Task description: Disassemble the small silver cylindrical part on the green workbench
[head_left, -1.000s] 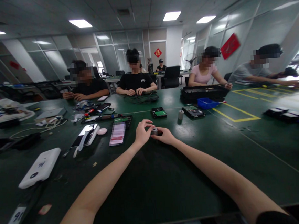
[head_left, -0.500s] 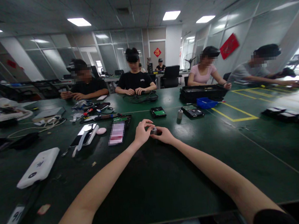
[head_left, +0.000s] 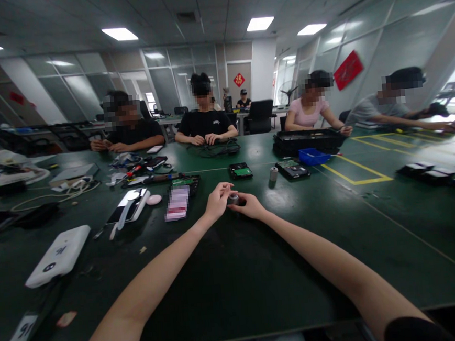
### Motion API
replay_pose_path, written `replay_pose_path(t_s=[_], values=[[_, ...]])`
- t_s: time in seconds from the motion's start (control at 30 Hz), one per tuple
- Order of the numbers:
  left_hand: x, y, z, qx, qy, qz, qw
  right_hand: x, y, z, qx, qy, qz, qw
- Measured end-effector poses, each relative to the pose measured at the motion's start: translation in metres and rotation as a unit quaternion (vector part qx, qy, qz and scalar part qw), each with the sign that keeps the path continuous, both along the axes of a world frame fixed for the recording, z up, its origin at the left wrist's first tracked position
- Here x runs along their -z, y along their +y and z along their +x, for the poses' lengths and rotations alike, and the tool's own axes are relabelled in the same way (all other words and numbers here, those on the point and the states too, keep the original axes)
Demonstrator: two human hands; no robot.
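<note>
A small grey metal cylinder stands between my hands, partly covered by the fingers. My right hand is closed around it from the right, with thumb and fingertips at its side. At its upper left, my left hand has thumb and fingers drawn together in a pinch; whatever they hold is too small to make out. A similar grey cylinder stands upright on the green table, beyond my right hand. Straight ahead lies a hard drive with its green circuit board up. Another hard drive is farther right.
On my left are a phone, a white power bank with a cable, a pink round case and a cluster of tools. A blue tray and a black box sit far right. Several people work opposite.
My left thumb and fingers have lifted slightly off the cylinder's top and pressed together. My right hand stays around the cylinder.
</note>
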State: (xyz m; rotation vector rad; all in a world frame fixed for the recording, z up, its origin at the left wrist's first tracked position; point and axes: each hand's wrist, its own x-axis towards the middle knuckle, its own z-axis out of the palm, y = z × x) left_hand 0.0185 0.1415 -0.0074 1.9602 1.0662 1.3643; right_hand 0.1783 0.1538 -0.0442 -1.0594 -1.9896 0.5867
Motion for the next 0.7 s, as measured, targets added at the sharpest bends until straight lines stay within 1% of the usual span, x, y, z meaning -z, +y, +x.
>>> replay_pose_path(t_s=[0.17, 0.47, 0.7], values=[[0.000, 0.001, -0.001, -0.014, 0.009, 0.006, 1.000, 0.001, 0.000, 0.001, -0.004, -0.001, 0.008, 1.000], [-0.007, -0.004, -0.003, -0.049, 0.051, 0.049, 0.996, -0.002, -0.003, 0.000, -0.012, -0.002, 0.005, 1.000], [-0.011, -0.009, -0.001, -0.058, 0.053, 0.076, 0.994, -0.001, -0.001, 0.001, -0.015, -0.002, 0.007, 1.000]])
